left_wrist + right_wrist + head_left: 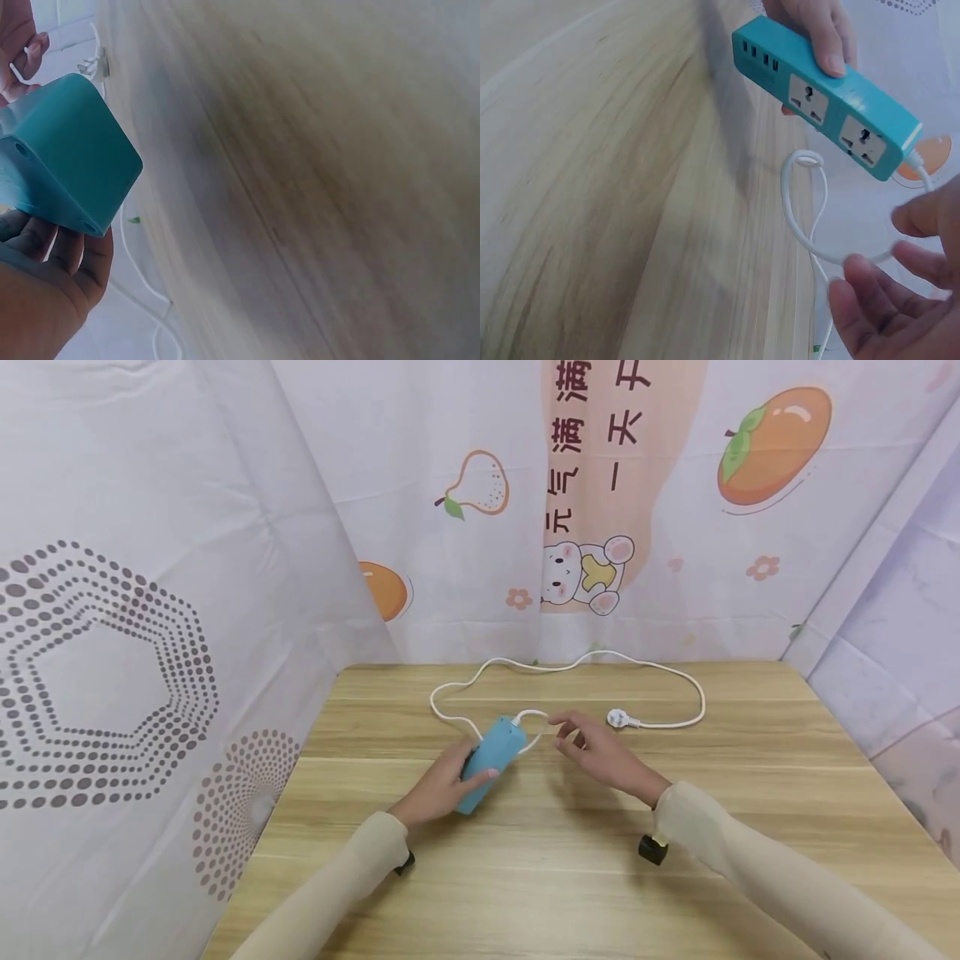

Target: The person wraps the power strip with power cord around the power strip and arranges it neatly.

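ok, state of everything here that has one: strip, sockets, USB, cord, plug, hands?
Power strip: gripped, tilted
Sockets: both visible ones empty
USB ports: all four empty
Cord: uncoiled, joined to the power strip
Plug: lying on the table, unplugged
Left hand: gripping the power strip
Right hand: fingers loosely bent near the cord, contact unclear

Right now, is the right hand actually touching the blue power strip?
Apart. The head view shows tabletop between the right hand and the blue power strip, with white cord in that gap.
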Motion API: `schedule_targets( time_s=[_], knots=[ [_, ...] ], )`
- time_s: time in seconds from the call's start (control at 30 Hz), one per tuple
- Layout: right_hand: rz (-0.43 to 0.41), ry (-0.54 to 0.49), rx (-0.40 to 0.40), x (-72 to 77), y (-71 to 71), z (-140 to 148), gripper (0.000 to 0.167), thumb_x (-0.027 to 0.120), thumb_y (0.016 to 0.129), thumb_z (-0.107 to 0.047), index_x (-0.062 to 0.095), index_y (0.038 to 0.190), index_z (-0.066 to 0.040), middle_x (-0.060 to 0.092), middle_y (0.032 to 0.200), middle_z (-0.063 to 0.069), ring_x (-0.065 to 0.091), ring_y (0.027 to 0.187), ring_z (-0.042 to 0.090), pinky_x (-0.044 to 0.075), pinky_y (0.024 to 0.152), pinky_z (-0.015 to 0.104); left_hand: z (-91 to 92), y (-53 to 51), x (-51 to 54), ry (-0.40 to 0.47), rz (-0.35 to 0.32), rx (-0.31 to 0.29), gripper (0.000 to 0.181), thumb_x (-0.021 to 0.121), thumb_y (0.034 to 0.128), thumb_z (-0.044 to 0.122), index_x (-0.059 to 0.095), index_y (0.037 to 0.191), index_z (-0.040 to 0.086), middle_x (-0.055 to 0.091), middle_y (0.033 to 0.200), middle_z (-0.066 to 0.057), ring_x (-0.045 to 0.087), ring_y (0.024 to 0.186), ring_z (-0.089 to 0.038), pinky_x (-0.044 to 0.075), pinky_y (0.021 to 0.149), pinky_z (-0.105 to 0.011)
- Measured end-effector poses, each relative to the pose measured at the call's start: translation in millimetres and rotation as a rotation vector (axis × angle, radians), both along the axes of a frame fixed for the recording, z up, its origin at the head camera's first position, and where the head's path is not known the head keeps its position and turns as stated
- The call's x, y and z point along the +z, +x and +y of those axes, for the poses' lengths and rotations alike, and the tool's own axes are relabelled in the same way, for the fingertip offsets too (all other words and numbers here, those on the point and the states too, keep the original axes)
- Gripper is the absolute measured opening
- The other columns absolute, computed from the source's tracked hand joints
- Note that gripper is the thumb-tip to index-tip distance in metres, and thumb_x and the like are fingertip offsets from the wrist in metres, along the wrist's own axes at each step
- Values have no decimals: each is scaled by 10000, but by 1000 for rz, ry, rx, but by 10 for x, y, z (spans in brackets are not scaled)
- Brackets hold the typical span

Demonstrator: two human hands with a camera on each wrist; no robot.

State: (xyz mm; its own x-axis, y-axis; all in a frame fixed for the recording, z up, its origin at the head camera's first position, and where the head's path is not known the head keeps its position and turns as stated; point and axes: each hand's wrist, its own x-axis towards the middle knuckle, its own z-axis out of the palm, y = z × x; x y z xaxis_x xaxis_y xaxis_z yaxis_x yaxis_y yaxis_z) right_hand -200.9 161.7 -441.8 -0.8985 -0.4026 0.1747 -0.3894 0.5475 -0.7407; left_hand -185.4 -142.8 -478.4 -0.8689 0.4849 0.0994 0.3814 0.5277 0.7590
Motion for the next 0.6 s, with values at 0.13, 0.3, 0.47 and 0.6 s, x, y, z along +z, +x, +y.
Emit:
schedule_targets(
  time_s=[0.13,0.3,0.47,0.6],
  knots=[
    [17,-42,-56,-11,0,-8,324,654,1027,-152,591,1326,-43,688,1097,116,606,775,234,500,647,329,11,29,7,2,-17,-40,503,548,1047,503,518,1342,97,569,1156,-9,553,1002,-179,491,863,-389],
    [1,-101,-94,-33,2,-38,222,624,1048,-180,594,1217,-39,719,1078,91,626,733,224,527,648,314,32,64,24,3,-26,-83,563,469,1090,453,434,1495,63,561,1277,-40,556,1094,-182,479,939,-419],
    [-16,-161,-101,-53,-12,-7,125,573,1073,-177,565,1124,-63,758,1004,52,628,700,293,529,614,296,57,95,52,12,-6,-96,552,342,1135,377,371,1558,24,543,1234,-68,536,1053,-201,466,914,-416],
    [-17,-182,-118,-67,-33,-3,158,592,1064,-184,573,1156,-57,745,965,116,633,702,318,517,594,284,63,121,84,72,-50,-80,557,294,1140,399,385,1568,55,546,1146,-51,538,984,-198,470,857,-381]
  ],
)
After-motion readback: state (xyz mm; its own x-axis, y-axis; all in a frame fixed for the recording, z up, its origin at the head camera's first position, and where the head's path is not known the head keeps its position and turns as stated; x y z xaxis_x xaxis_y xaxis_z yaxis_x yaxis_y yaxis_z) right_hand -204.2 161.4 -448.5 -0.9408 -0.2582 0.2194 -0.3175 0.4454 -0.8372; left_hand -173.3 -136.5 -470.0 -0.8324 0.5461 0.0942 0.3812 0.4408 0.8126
